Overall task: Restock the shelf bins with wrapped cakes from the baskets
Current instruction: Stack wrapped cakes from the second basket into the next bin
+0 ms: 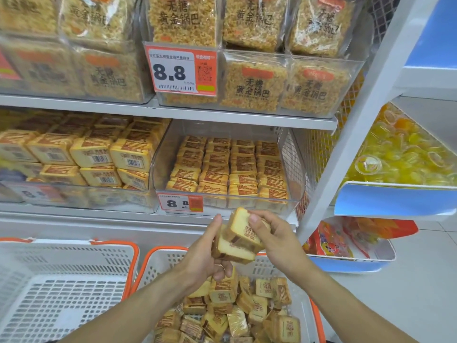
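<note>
My left hand point(206, 251) and my right hand point(274, 237) together hold a small stack of wrapped cakes point(241, 237) in front of the shelf, just below the clear bin point(293, 167). That bin holds neat rows of the same cakes. The left hand grips the lower cake, and the right hand grips the upper one, thumb on top. Below my hands stands a white basket with orange rim point(158, 261), with several loose wrapped cakes point(235, 310) piled in it.
A second white basket point(66, 280) at the left shows no cakes. A fuller clear bin point(81, 194) of cakes stands left of the target bin. Bags of rice crackers point(252, 85) fill the shelf above. A white shelf post point(351, 144) rises at the right, with yellow jelly cups point(400, 149) beyond.
</note>
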Demonstrator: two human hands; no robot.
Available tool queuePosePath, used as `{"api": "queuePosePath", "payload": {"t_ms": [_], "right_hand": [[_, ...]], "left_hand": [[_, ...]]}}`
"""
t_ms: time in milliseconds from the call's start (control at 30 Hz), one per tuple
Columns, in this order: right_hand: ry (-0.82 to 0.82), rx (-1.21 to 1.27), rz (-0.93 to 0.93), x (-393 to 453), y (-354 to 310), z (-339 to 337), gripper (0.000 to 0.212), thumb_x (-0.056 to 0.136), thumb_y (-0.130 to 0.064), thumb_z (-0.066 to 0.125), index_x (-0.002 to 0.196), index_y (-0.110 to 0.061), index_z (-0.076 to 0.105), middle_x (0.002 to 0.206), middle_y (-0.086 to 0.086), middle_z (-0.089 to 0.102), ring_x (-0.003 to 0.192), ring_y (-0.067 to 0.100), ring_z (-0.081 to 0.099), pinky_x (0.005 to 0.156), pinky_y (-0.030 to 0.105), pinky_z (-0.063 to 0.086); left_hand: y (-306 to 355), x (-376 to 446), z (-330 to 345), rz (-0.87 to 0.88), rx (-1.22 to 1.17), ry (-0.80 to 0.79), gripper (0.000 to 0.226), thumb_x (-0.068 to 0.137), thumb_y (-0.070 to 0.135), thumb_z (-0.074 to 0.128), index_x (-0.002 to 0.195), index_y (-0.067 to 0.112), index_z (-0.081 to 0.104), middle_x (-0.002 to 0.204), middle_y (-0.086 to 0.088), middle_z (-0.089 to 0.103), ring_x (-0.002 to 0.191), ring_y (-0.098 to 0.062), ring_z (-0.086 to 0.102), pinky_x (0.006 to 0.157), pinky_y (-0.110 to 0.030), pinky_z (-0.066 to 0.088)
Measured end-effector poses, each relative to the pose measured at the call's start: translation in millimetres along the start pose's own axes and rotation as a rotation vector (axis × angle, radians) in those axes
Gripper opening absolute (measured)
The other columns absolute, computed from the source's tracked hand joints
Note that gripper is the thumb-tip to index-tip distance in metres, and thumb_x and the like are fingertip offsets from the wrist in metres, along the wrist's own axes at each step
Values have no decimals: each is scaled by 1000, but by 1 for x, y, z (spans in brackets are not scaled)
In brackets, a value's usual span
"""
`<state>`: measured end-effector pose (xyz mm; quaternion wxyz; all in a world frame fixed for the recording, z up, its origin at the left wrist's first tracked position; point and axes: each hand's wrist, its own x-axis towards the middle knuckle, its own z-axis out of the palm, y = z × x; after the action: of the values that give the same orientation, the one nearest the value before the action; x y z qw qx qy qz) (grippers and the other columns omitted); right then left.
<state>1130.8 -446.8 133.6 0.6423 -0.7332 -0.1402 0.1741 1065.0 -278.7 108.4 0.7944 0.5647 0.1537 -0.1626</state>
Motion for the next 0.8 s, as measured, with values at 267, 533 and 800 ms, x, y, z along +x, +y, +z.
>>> {"api": "queuePosePath", "payload": {"t_ms": [267, 533, 800], "right_hand": [[-115, 247, 205, 2, -4, 4, 53, 98, -62, 41, 128, -25, 64, 125, -1, 70, 115, 18, 66, 99, 42, 53], [-346, 167, 172, 4, -12, -10, 52, 74, -36, 82, 123, -21, 72, 119, 16, 70, 105, 32, 69, 88, 48, 58], [46, -205, -352, 52, -48, 23, 53, 64, -19, 94, 111, -32, 71, 109, -5, 74, 100, 13, 70, 81, 26, 57]], "left_hand": [[10, -2, -9, 53, -29, -47, 79, 79, 62, 62, 128, 1, 54, 102, -26, 70, 55, -25, 55, 43, -27, 31], [26, -14, -14, 200, 274, 25, 73, 79, 78, 51, 118, 16, 60, 89, -15, 69, 57, -22, 57, 45, -29, 36], [40, -5, -60, 713, 1176, 712, 55, 93, 46, 41, 138, 16, 49, 142, 5, 45, 138, -15, 35, 113, -33, 31]]}}
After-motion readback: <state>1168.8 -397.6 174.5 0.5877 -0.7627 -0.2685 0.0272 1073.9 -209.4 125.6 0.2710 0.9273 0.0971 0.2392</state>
